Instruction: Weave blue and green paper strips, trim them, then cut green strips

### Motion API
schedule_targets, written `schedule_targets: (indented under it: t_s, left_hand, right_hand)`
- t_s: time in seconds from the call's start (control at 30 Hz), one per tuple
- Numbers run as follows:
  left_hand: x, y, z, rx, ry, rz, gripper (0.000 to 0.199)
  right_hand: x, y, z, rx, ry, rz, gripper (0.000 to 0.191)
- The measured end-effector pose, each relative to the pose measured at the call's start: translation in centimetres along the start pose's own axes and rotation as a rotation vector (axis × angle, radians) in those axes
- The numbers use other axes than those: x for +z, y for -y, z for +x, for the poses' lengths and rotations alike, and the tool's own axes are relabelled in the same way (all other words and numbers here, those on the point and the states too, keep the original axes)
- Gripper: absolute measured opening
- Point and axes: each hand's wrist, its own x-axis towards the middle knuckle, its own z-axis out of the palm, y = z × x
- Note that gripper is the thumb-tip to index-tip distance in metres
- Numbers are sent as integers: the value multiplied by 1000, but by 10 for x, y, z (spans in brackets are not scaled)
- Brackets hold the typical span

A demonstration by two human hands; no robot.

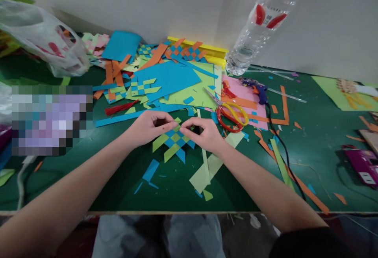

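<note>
A woven paper piece (175, 139) of blue and light-green strips lies over the green table in front of me, its strip ends sticking out at the edges. My left hand (155, 126) pinches its top edge between thumb and forefinger. Close beside it, my right hand (202, 132) pinches the same edge, the two sets of fingertips almost touching. Just right of my right hand rest scissors (233, 115) with red and yellow handles. Pale green paper strips (217, 163) lie under and beside my right wrist. A blue paper scrap (151, 170) is below the weave.
Coloured paper sheets (168, 80), strips and other woven pieces are heaped at the back. A clear plastic bottle (251, 37) leans by the wall. A blue glue gun (261, 92) trails a black cord at right. A plastic bag (50, 41) and a blurred-out device (53, 120) are at left.
</note>
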Motion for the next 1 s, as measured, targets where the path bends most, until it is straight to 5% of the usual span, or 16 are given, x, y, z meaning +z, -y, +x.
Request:
schedule_targets:
  t_s: [0.2,0.73,1.0]
  left_hand:
    - [-2,-4,-1,-50,-22,5,40]
    - [1,2,-1,92,35,-20,29]
    - [-2,4,1,113,30,143,32]
  right_hand:
    - [0,-2,0,36,-58,4,16]
    - [-1,0,0,29,-38,8,16]
    - [0,1,-1,28,-82,-123,22]
